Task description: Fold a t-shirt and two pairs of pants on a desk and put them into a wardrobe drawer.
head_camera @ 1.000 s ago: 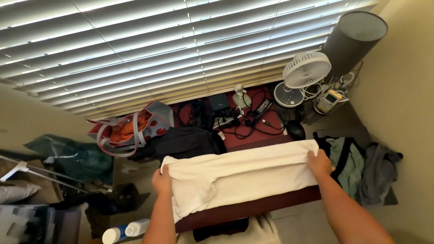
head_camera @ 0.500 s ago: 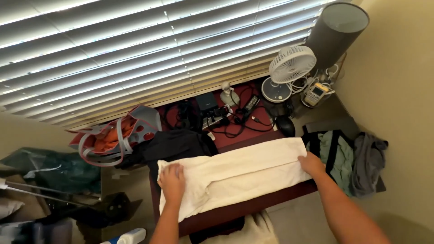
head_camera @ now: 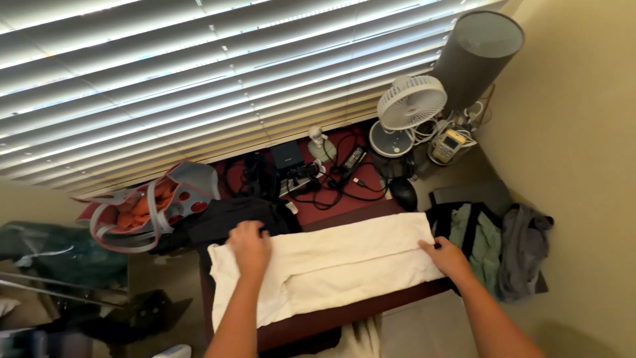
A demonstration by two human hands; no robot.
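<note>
Cream terry cloth, a towel [head_camera: 331,262] folded lengthwise into a long band, is lying across the near edge of the dark red desk [head_camera: 344,205], its left end drooping over the desk's corner. The left hand [head_camera: 250,246] is pressing palm-down on the band's upper left part, fingers spread flat, gripping nothing. The right hand [head_camera: 447,258] is resting on the far right end, fingers curled at the towel's corner; whether that grip is actually pinching cloth or only pinning it, I cannot tell.

By the look of it, the smoothing stage of a fold is going on: one lengthwise fold is showing as a ridge along the middle, and both hands are flattening it. A next fold would call for pinching the two right corners together and carrying them leftward, keeping the edges aligned.

Behind the towel a dark garment [head_camera: 228,222], tangled black cables [head_camera: 331,179], a small white fan [head_camera: 411,103] and a grey lampshade [head_camera: 477,56] are crowding the desk.
</note>
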